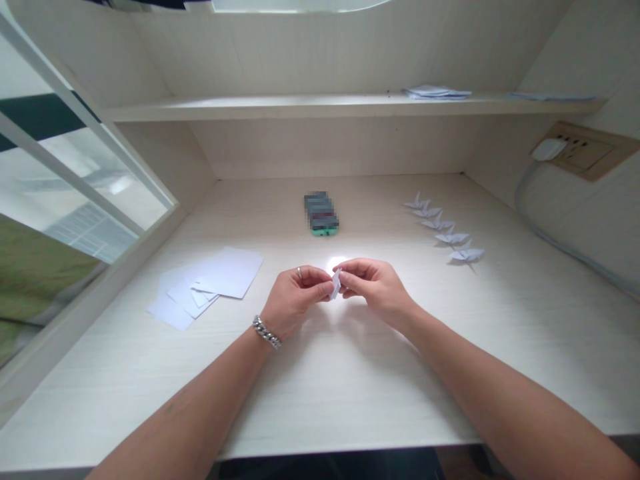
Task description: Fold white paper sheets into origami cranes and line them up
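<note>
Between my two hands, over the middle of the desk, is a small folded piece of white paper [335, 285]. My left hand [297, 297], with a ring and a chain bracelet, pinches its left side between thumb and fingers. From the right, my right hand [375, 287] grips the other edge with thumb and forefinger. The fingertips hide part of the folds. Several folded paper cranes [453, 238] stand in a slanting row to the right. Loose white paper sheets [233, 272] lie overlapping at the left.
A phone-like object [321, 213], blurred out, lies behind my hands. Above the desk [320, 400] runs a shelf [280, 110] with a paper stack [436, 92]. On the right wall a plug [549, 149] sits in a socket, its cable [565, 250] trailing down. A window is at left.
</note>
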`<state>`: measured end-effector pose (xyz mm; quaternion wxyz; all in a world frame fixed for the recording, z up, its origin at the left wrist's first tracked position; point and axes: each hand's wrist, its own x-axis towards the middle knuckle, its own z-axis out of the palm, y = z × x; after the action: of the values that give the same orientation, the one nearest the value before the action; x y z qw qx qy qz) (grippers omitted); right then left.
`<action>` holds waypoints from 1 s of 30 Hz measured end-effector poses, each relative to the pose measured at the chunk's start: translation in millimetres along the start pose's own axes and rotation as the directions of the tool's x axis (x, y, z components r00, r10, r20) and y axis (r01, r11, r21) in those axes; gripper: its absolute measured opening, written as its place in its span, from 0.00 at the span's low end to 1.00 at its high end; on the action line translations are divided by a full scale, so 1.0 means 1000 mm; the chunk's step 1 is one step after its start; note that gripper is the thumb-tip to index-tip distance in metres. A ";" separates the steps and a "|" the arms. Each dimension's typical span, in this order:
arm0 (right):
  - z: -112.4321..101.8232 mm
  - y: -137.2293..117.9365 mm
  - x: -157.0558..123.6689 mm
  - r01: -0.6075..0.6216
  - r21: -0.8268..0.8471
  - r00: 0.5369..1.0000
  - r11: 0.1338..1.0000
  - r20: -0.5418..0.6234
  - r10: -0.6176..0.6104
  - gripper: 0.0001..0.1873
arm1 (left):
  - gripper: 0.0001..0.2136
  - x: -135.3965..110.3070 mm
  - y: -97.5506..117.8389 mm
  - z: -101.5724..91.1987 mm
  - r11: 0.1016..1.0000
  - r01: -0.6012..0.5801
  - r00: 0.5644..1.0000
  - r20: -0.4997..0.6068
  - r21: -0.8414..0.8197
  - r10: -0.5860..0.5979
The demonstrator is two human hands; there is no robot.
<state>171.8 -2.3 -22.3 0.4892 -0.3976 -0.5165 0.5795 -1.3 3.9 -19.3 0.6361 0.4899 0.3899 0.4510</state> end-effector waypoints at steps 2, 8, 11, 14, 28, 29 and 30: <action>0.001 0.000 -0.001 0.051 -0.135 0.998 0.990 -0.020 -0.054 0.11 | 0.09 0.000 0.001 0.000 0.987 -0.028 0.999 -0.036 0.156 0.034; 0.005 0.000 -0.008 0.230 -0.508 0.958 0.830 -0.033 -0.286 0.07 | 0.12 -0.002 0.007 0.002 0.857 -0.120 0.986 -0.043 0.500 0.163; 0.007 0.000 -0.009 0.263 -0.538 0.945 0.801 -0.024 -0.326 0.08 | 0.12 -0.002 0.005 0.003 0.863 -0.140 0.986 -0.009 0.485 0.165; 0.007 0.000 -0.009 0.251 -0.503 0.946 0.827 -0.053 -0.320 0.07 | 0.12 -0.002 0.002 0.003 0.920 -0.114 0.992 -0.008 0.375 0.126; 0.007 0.000 -0.009 0.262 -0.471 0.945 0.842 -0.053 -0.323 0.07 | 0.10 -0.003 0.006 0.008 0.998 0.013 0.985 -0.172 0.060 -0.003; 0.007 -0.001 -0.009 0.265 -0.485 0.945 0.833 -0.043 -0.326 0.07 | 0.11 -0.003 0.006 0.008 0.997 0.000 0.985 -0.170 0.079 0.013; 0.008 -0.001 -0.010 0.270 -0.496 0.944 0.825 -0.033 -0.329 0.07 | 0.11 -0.003 0.005 0.007 0.995 -0.018 0.986 -0.161 0.102 0.034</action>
<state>166.5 -13.5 -20.1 0.4882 -0.4544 -0.6714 0.3230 3.4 -0.6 -12.2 0.5709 0.4879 0.4560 0.4776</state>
